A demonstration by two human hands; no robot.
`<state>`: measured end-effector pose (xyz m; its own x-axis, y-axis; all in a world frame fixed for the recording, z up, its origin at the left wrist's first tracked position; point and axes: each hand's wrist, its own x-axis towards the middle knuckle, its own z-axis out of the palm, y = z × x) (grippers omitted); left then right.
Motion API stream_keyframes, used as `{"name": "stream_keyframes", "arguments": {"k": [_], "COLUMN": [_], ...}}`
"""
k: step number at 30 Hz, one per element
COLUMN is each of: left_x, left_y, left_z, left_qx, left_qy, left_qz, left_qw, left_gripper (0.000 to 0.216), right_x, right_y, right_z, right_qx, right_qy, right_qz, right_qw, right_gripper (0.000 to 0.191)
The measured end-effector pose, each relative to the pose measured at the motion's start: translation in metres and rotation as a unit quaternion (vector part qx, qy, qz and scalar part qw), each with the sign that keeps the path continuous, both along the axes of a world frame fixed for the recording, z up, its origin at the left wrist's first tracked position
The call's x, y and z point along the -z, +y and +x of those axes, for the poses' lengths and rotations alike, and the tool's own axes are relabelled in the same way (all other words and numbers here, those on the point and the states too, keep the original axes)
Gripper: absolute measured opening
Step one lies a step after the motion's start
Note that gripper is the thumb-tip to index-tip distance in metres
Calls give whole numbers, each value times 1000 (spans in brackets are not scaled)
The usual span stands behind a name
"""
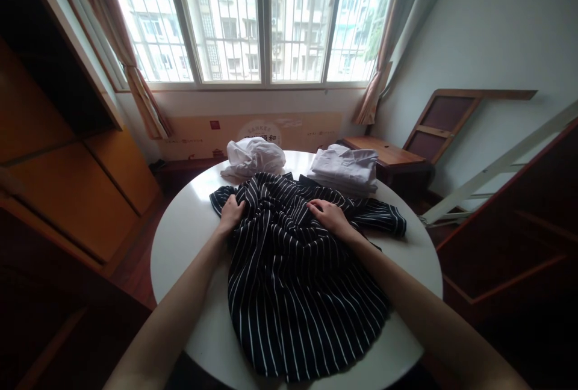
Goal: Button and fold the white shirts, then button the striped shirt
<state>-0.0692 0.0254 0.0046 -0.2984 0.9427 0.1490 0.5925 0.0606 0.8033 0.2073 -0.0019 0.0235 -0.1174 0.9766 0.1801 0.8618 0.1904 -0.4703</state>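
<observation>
A black shirt with white stripes [302,294] lies spread over the round white table [180,257], its collar toward the window and its hem toward me. Creases bunch up across its chest. My left hand [232,212] is closed on the cloth near the left sleeve. On the upper middle of the shirt, my right hand [329,215] pinches the fabric between bent fingers. The short right sleeve [383,216] lies stretched out to the side.
At the table's far side sit a crumpled white cloth [255,158] and a stack of folded white garments [345,167]. Beyond them a long printed cardboard box [189,134] leans under the window. A wooden bench [383,152] stands back right, and a pale metal frame [487,179] is at the right.
</observation>
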Motion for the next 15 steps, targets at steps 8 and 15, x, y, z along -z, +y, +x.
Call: {"name": "stream_keyframes", "arguments": {"k": [8,15], "left_x": [-1,-27], "left_y": [-32,-57], "left_z": [68,73], "left_qx": [287,350], "left_qy": [-240,-358], "left_qz": [-34,-77], "left_qw": [927,862], "left_gripper": [23,35], "right_x": [3,9], "right_y": [-7,-6], "right_z": [-15,-19], "right_qx": [-116,-150], "right_qy": [215,182], "right_qz": [-85,-28], "right_qw": [966,971], "right_gripper": [58,37]}}
